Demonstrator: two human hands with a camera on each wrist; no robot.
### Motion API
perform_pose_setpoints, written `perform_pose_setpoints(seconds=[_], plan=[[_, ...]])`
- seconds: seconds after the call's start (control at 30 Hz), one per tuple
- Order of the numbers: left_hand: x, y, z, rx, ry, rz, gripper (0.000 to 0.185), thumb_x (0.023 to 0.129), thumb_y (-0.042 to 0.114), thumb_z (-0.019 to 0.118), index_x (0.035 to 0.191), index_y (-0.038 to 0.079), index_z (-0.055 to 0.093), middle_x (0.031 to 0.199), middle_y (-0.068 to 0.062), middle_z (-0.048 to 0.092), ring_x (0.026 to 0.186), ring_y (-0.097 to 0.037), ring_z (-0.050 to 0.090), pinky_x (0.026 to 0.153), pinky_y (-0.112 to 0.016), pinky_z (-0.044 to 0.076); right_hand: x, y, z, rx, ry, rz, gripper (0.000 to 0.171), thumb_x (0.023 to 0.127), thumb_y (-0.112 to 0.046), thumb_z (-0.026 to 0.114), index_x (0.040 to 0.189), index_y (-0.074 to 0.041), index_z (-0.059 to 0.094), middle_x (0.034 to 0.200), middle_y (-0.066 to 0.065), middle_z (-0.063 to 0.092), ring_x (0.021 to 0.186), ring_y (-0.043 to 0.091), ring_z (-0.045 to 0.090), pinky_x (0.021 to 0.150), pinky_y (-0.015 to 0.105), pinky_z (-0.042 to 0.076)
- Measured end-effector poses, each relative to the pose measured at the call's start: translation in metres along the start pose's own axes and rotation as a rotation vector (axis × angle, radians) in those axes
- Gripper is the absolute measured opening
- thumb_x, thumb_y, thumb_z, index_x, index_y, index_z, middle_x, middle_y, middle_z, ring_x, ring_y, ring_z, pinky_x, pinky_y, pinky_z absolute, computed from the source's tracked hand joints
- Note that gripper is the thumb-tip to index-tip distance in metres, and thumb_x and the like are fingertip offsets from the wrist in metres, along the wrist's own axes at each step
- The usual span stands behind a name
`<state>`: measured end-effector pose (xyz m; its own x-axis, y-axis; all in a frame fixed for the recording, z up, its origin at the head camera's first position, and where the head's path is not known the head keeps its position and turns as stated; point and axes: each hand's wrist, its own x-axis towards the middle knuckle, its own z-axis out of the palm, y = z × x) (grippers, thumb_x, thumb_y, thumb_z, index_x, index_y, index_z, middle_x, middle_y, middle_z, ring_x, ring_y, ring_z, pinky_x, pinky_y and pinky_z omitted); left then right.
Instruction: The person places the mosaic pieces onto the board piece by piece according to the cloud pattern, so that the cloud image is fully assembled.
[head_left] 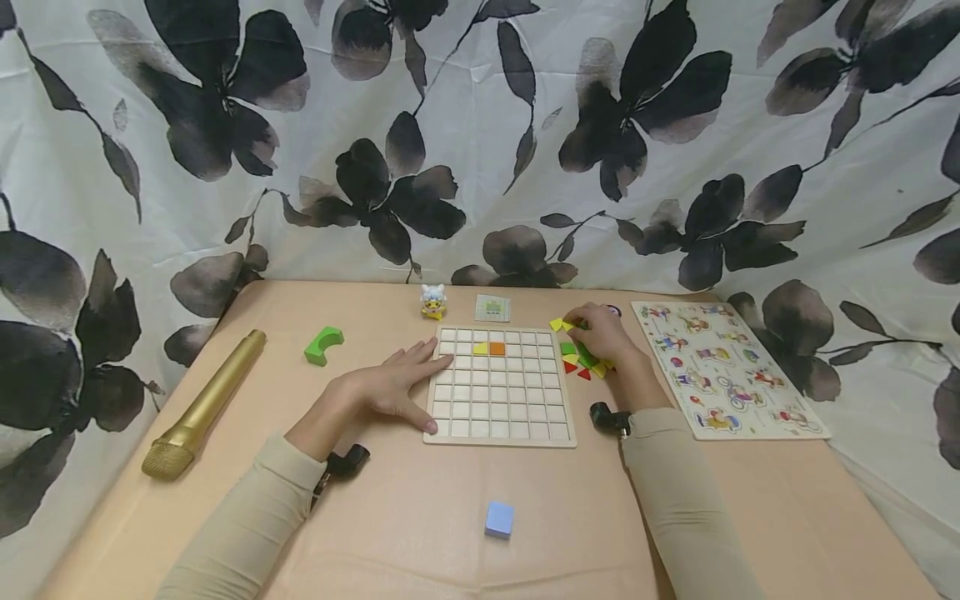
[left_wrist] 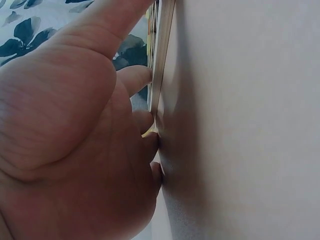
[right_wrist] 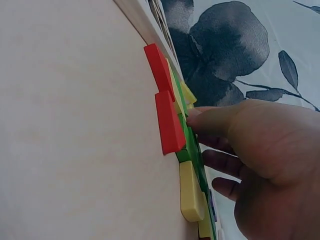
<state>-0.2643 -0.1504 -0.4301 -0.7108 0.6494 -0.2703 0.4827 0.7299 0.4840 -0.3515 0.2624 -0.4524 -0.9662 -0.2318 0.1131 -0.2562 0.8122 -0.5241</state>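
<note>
Coloured tiles (head_left: 581, 360) are heaped on the surface just right of the wooden grid board (head_left: 500, 385), which lies near the middle of the surface. The right hand (head_left: 600, 332) is laid over the heap, its fingers curled down onto the green and yellow pieces; whether a piece is pinched cannot be told. The left hand (head_left: 393, 385) is spread flat, fingers straight, pressed against the board's left edge. One yellow tile (head_left: 480, 348) and one orange tile (head_left: 497, 348) are seated in the board's second row.
</note>
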Motion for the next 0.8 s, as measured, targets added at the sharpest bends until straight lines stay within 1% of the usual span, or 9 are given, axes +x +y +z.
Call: perform_pose_setpoints(seconds=[0.07,0.17,0.23,0.3,0.37,0.43,0.57,0.7,0.8], plan=[[0.0,0.0,0.0,-0.003,0.001,-0.001,0.121,0.076,0.064,0.084,0.168,0.022,0.019,0.176,-0.014,-0.008,0.163,-0.036,-0.009,0.132,-0.058,0.001,0.0,-0.002,-0.001,0.008,0.001,0.028,0.019,0.1,-0.01,0.068,0.119,-0.006,0.068,0.115,0.015,0.066,0.103,0.032,0.055,0.089,0.041,0.051],[0.0,0.0,0.001,-0.004,0.001,-0.002,0.121,0.076,0.064,0.084,0.168,0.022,0.019,0.176,-0.014,-0.008,0.163,-0.036,-0.009,0.132,-0.058,0.002,-0.002,-0.006,-0.005,0.05,0.022,0.047,0.013,0.1,-0.011,0.069,0.112,-0.008,0.067,0.106,0.013,0.066,0.095,0.029,0.056,0.079,0.036,0.052],[0.0,0.0,0.001,-0.005,0.002,0.0,0.121,0.076,0.064,0.084,0.168,0.022,0.019,0.176,-0.013,-0.008,0.163,-0.036,-0.009,0.132,-0.058,0.002,-0.004,-0.011,-0.01,0.093,0.047,0.027,0.011,0.1,-0.01,0.069,0.11,-0.008,0.068,0.102,0.012,0.066,0.092,0.029,0.057,0.076,0.035,0.051],[0.0,0.001,0.0,-0.003,0.005,0.005,0.12,0.076,0.064,0.084,0.168,0.021,0.02,0.176,-0.014,-0.008,0.163,-0.036,-0.008,0.132,-0.058,0.002,-0.005,-0.019,-0.015,0.142,0.066,-0.02,0.011,0.1,-0.009,0.069,0.111,-0.007,0.07,0.102,0.012,0.069,0.091,0.028,0.061,0.076,0.035,0.053],[0.0,0.0,0.0,0.002,0.01,0.01,0.12,0.076,0.064,0.084,0.168,0.021,0.02,0.176,-0.014,-0.007,0.163,-0.037,-0.008,0.132,-0.058,0.002,-0.006,-0.032,-0.02,0.185,0.064,-0.071,0.014,0.1,-0.009,0.069,0.114,-0.007,0.072,0.105,0.013,0.072,0.094,0.028,0.064,0.081,0.037,0.054],[0.0,0.0,0.0,0.006,0.011,0.014,0.12,0.077,0.064,0.084,0.168,0.02,0.019,0.176,-0.015,-0.007,0.163,-0.037,-0.007,0.132,-0.058,0.002,-0.006,-0.046,-0.021,0.217,0.038,-0.119,0.016,0.099,-0.01,0.07,0.114,-0.007,0.075,0.106,0.013,0.074,0.094,0.026,0.067,0.084,0.036,0.055],[-0.001,-0.001,0.0,0.012,0.011,0.015,0.12,0.077,0.064,0.084,0.168,0.02,0.019,0.176,-0.016,-0.007,0.163,-0.038,-0.007,0.132,-0.059,0.002,-0.005,-0.073,-0.012,0.259,-0.056,-0.172,0.013,0.095,-0.007,0.074,0.108,-0.006,0.078,0.101,0.011,0.075,0.089,0.023,0.067,0.079,0.033,0.056],[-0.002,-0.002,0.0,0.01,0.014,0.021,0.12,0.077,0.064,0.084,0.168,0.02,0.02,0.176,-0.016,-0.007,0.163,-0.038,-0.007,0.132,-0.059,0.002,-0.002,-0.085,0.002,0.267,-0.138,-0.203,0.014,0.093,-0.003,0.075,0.107,-0.003,0.078,0.096,0.009,0.076,0.085,0.021,0.065,0.077,0.029,0.055],[-0.001,-0.004,0.001,0.007,0.015,0.025,0.12,0.076,0.064,0.084,0.168,0.02,0.02,0.176,-0.016,-0.007,0.163,-0.038,-0.007,0.131,-0.059,0.002,-0.002,-0.089,0.011,0.244,-0.17,-0.216,0.017,0.093,-0.003,0.076,0.109,-0.001,0.078,0.096,0.008,0.077,0.085,0.019,0.066,0.078,0.029,0.055]])
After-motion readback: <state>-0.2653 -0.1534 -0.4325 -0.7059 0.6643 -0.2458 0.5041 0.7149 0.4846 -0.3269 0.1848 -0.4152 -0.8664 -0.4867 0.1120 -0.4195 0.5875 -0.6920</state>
